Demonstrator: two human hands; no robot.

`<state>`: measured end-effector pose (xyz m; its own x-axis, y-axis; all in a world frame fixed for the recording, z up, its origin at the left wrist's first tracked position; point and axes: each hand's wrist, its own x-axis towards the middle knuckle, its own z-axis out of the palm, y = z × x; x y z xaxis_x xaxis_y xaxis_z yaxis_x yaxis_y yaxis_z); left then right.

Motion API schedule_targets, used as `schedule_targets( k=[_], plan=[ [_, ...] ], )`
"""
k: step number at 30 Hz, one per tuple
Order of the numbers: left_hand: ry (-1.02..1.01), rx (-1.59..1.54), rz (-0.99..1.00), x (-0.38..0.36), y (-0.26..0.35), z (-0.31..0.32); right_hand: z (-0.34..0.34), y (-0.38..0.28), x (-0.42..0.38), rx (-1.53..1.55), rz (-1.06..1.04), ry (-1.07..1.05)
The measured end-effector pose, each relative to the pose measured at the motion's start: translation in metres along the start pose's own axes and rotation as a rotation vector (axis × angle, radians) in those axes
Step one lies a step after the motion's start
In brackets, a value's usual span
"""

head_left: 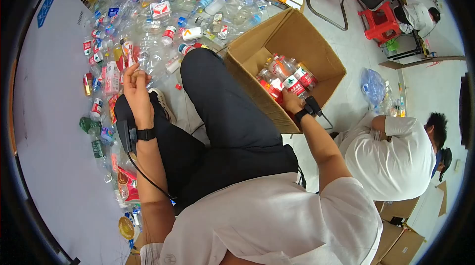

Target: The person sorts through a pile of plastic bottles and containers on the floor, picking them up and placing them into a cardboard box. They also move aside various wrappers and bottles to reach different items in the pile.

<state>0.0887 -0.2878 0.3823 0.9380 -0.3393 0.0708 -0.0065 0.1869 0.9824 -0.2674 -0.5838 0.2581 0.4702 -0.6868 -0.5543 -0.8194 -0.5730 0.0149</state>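
Note:
My left hand [137, 84] is over the loose bottles on the left, its fingers loosely bent and apart, holding nothing that I can make out. Just beyond its fingertips lies a bottle with a red and white label [128, 52]. Inside the open cardboard box [309, 35], my right hand [293, 100] is closed around the lower end of a red-labelled bottle [294, 86], and part of its fingers is hidden. Several other bottles with red labels lie together beside that bottle in the box.
Many empty plastic bottles [148, 32] cover the floor ahead and to the left. A white panel [59, 116] stands at the left. To the right a person in a white shirt [391, 158] sits low near a blue bag [372, 87]. A red stool [380, 23] stands farther back.

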Motion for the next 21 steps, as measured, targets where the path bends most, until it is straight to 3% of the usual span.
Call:
schedule_targets(
  k=[5,7,21],
  plan=[
    [0.003,-0.004,-0.012,-0.001,-0.001,-0.003,0.026,0.016,0.023,0.005,0.014,0.010],
    [-0.001,0.008,-0.015,0.000,-0.003,-0.005,0.024,0.017,0.025,0.067,0.182,-0.077],
    [-0.012,0.055,-0.039,-0.001,-0.009,-0.002,0.002,0.007,-0.003,-0.096,0.027,0.128]
  ],
)
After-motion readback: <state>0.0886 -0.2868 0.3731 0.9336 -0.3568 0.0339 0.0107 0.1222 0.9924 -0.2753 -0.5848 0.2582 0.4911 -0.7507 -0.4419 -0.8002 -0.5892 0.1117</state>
